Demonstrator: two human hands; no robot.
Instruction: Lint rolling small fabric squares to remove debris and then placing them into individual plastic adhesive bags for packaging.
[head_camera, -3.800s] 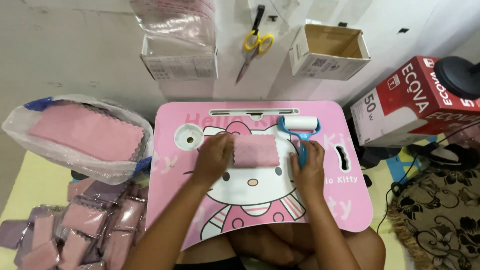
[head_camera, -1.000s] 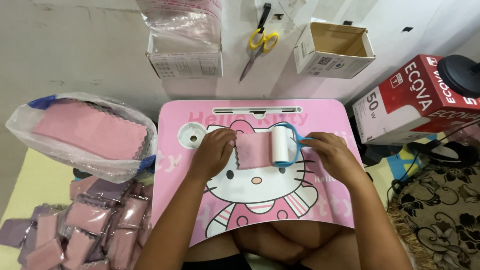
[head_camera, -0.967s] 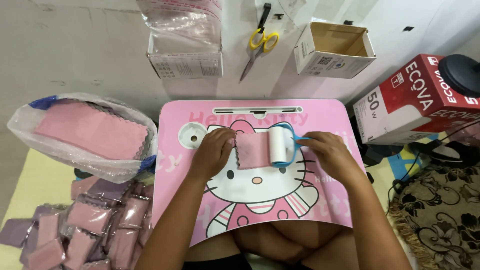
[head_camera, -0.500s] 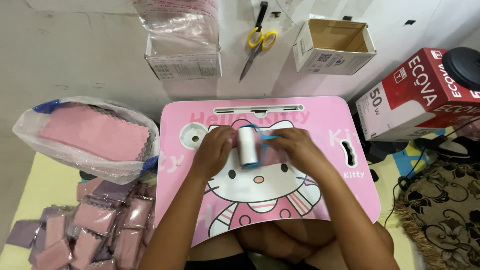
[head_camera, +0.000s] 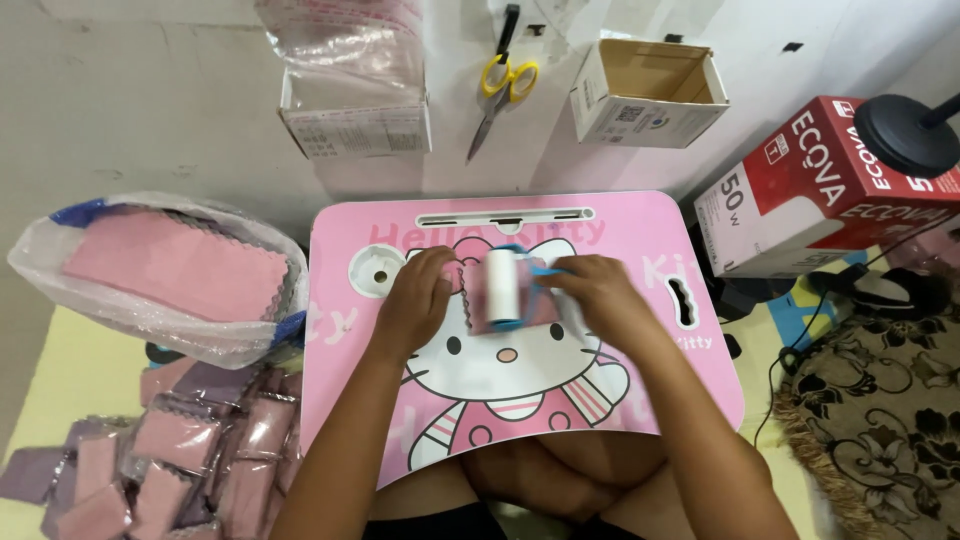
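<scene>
A pink lap table (head_camera: 640, 370) with a cartoon cat print lies across my legs. On it lies a small pink cloth (head_camera: 472, 290) with scalloped edges. My left hand (head_camera: 415, 300) presses flat on the cloth's left edge. My right hand (head_camera: 590, 290) grips the blue handle of a lint roller (head_camera: 500, 288), whose white drum rests on the cloth near my left hand.
A clear bag of pink cloths (head_camera: 160, 270) sits at the left, packed cloths (head_camera: 180, 450) heaped below it. Two cardboard boxes (head_camera: 650, 95), one holding clear plastic bags (head_camera: 350, 95), and yellow scissors (head_camera: 505, 80) lie beyond the table. A red box (head_camera: 820, 190) stands right.
My right hand has rolled the lint roller leftward across the cloth, from its right edge to near my left hand. The left hand has stayed on the cloth.
</scene>
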